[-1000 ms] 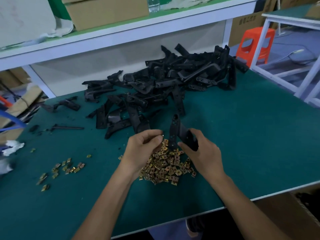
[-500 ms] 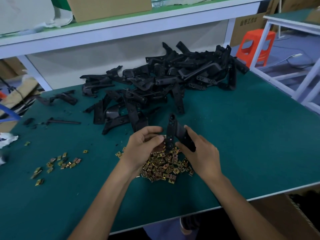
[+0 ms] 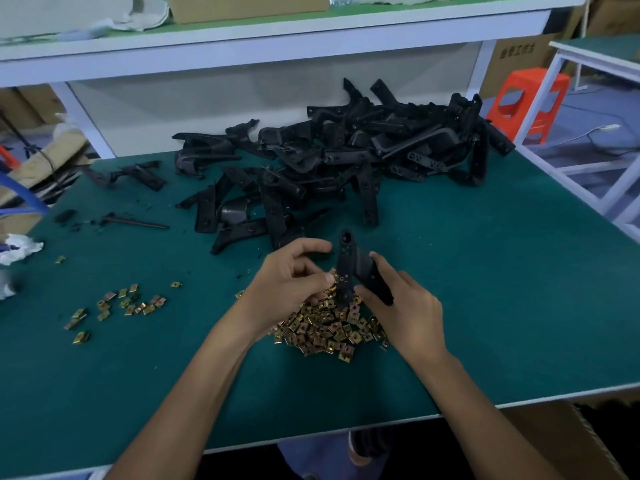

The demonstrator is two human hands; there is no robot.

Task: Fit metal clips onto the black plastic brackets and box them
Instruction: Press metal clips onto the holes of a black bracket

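Note:
My right hand (image 3: 403,306) grips a black plastic bracket (image 3: 349,265), held upright above a heap of gold metal clips (image 3: 329,327) on the green table (image 3: 485,306). My left hand (image 3: 287,282) pinches one gold clip between thumb and fingers, right against the bracket's lower left edge. A big pile of black brackets (image 3: 346,157) lies behind the hands.
A smaller scatter of gold clips (image 3: 117,306) lies at the left. Loose black parts (image 3: 131,174) and a thin black rod (image 3: 138,223) sit further left. A cardboard box (image 3: 571,441) stands below the table's front right edge. An orange stool (image 3: 526,98) is beyond the right edge.
Both hands stay over the clip heap. My left hand has brought its clip closer, up against the lower edge of the bracket held by my right hand.

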